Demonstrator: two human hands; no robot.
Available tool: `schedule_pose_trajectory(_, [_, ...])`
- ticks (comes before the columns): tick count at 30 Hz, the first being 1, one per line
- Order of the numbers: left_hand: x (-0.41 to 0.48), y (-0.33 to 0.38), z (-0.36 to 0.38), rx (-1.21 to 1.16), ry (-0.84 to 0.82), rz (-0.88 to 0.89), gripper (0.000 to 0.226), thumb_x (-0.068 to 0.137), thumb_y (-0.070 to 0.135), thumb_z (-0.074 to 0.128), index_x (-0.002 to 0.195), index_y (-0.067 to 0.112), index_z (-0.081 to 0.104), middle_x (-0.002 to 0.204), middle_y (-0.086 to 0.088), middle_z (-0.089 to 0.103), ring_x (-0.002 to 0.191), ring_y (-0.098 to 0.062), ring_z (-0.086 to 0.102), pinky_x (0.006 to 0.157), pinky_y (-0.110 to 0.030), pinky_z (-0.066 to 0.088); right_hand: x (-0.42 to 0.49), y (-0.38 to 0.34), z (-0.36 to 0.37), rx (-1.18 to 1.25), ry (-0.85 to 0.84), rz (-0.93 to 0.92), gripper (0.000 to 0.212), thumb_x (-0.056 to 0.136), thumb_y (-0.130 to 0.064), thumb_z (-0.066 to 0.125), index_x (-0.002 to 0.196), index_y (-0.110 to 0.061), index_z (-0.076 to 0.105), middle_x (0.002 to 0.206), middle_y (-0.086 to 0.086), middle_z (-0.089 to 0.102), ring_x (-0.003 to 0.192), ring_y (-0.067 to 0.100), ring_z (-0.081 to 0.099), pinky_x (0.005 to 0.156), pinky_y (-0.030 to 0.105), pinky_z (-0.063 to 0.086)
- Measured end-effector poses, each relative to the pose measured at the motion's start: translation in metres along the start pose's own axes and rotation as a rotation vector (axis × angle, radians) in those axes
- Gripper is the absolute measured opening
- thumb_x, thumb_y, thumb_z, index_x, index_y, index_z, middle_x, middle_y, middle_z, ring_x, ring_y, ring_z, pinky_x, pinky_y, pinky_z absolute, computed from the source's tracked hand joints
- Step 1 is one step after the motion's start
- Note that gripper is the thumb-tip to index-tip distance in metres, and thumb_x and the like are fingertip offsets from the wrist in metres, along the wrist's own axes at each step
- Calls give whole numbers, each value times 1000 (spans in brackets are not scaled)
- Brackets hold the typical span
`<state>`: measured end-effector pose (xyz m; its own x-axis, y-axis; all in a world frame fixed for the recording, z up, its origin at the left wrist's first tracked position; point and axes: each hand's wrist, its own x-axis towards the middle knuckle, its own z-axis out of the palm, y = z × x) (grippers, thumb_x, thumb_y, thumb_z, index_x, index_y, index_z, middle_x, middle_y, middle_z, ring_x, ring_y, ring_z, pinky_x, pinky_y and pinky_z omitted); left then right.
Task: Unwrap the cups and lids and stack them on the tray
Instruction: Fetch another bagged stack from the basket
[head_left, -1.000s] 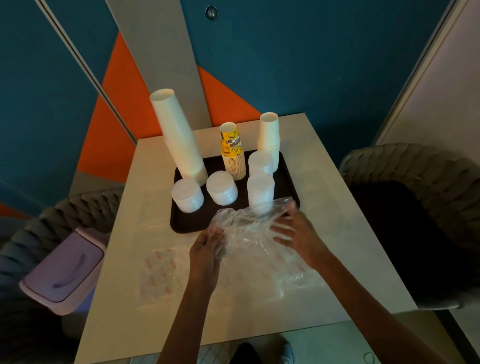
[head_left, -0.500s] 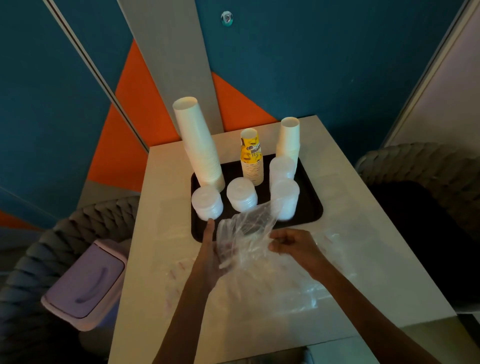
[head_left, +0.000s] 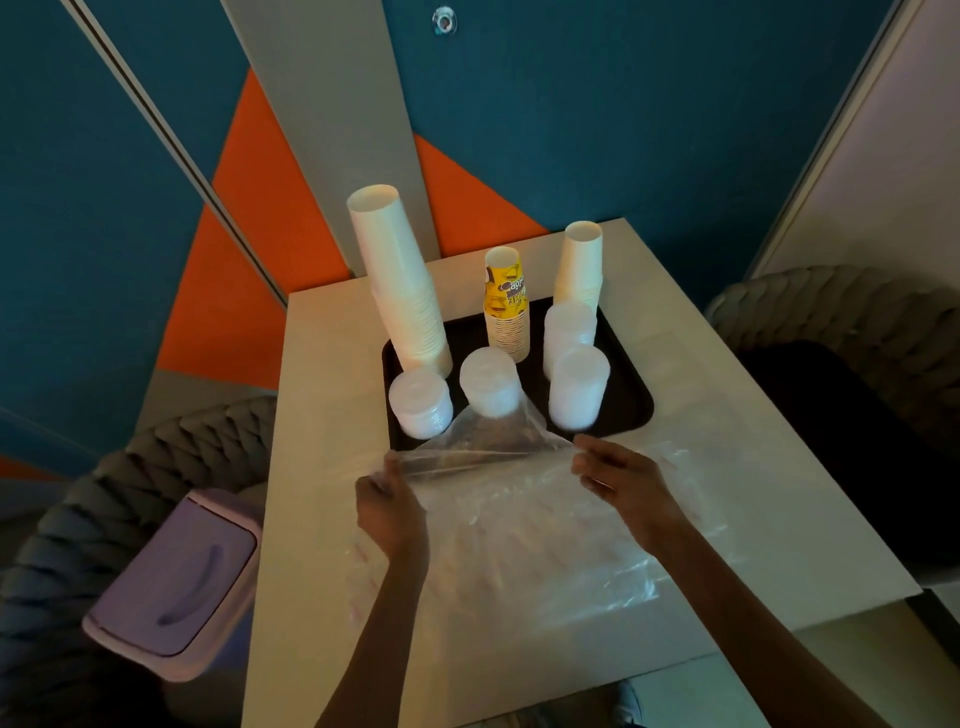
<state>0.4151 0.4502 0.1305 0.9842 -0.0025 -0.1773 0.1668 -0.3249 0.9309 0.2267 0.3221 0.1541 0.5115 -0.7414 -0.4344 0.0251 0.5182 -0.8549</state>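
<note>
A black tray (head_left: 628, 410) on the white table holds a tall stack of white cups (head_left: 400, 280), a yellow printed cup stack (head_left: 506, 306), a shorter white cup stack (head_left: 579, 265) and several stacks of clear lids (head_left: 420, 402). In front of the tray my left hand (head_left: 389, 506) and my right hand (head_left: 621, 475) each pinch an end of a clear plastic wrapper (head_left: 483, 447), stretched between them just above the table. Its far edge reaches over the tray's front rim.
More clear plastic wrap (head_left: 571, 561) lies flat on the table (head_left: 322, 415) under my arms. A lilac bin with a swing lid (head_left: 176, 582) stands on the floor at the left. Woven grey chairs (head_left: 852, 322) flank the table.
My hands have moved apart and pulled the crumpled wrapper out flat between them. The view has shifted a little.
</note>
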Motion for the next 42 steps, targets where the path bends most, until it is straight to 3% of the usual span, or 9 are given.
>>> schedule_pose_trajectory(4, [0,-9,4,-30,-24,-70,43,92,46,54,76,6,49,75,-13,55,78,-38,58,75,-50,53,0,6,19,192,-59,92,23,80,-24,61,100,-15,65,89,0,72,88,12,66,77,28,49])
schedule_pose_trajectory(8, [0,-13,13,-88,-58,-120,43,91,49,54,68,13,43,72,-14,53,68,-28,51,67,-47,51,4,13,31,351,-28,120,11,88,-13,58,87,-7,68,74,4,68,68,10,66,64,23,56])
schedule_pose_trajectory(11, [-4,-11,17,-101,-72,-80,42,91,47,54,75,9,46,76,-14,54,70,-27,52,66,-44,50,6,14,28,418,17,67,14,92,-15,54,93,-5,64,76,7,70,73,13,71,64,24,57])
schedule_pose_trajectory(15, [-8,-18,17,12,-93,-62,38,93,38,55,86,1,54,83,-15,58,79,-29,56,74,-37,46,7,6,18,398,82,-75,21,97,-17,47,101,-7,65,89,6,74,87,15,71,76,24,58])
schedule_pose_trajectory(22, [-9,-27,5,221,-168,-73,23,90,18,61,106,3,53,102,-18,63,97,-35,58,82,-34,42,10,-29,7,244,40,-167,17,96,-22,47,96,-13,61,79,2,74,78,15,72,76,30,58])
schedule_pose_trajectory(27, [-27,42,26,-159,-544,12,12,90,20,62,101,19,58,110,-8,62,104,-24,59,80,-31,51,13,-43,3,177,-75,-143,23,84,-29,52,98,-13,62,80,5,73,74,17,70,67,27,58])
schedule_pose_trajectory(31, [-36,72,50,-228,-824,6,41,83,37,61,120,20,55,118,1,61,113,-12,55,98,-29,44,14,-48,1,99,-135,-114,28,79,-32,54,96,-11,64,82,11,70,72,19,68,61,27,56])
schedule_pose_trajectory(35, [-49,82,67,-264,-756,68,8,87,23,64,87,15,64,78,4,70,78,-6,65,77,-22,51,17,-55,-6,5,-161,-103,24,95,-27,45,99,-13,65,84,8,72,76,18,69,61,25,54])
schedule_pose_trajectory(42, [-52,83,68,-358,-536,187,20,95,11,52,77,8,60,41,6,50,39,-3,45,47,-15,42,17,-60,-11,-133,-55,-235,23,98,-22,44,99,-18,67,75,1,73,69,12,70,60,22,55])
